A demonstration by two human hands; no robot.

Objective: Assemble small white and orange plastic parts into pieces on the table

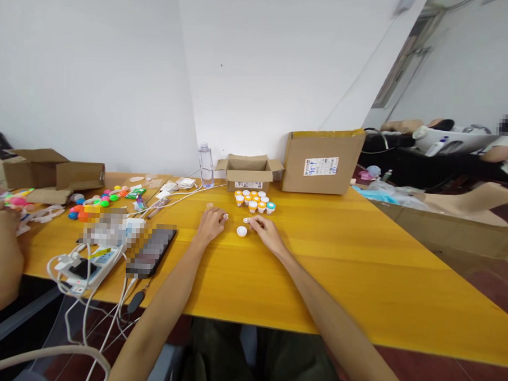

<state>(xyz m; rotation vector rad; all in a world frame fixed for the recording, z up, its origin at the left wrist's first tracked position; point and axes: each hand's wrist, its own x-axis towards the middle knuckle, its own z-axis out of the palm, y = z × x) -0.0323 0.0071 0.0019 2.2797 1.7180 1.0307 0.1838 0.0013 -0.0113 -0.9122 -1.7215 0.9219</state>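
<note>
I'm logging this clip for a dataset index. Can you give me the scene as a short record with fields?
setting: yellow wooden table against a white wall
left hand: resting on the table, a small pale piece at its fingertips
right hand: pinching a small pale piece
between the hands: white cap
behind: cluster of small orange and white pots, open small carton, water bottle
far left: another person's hand
</note>
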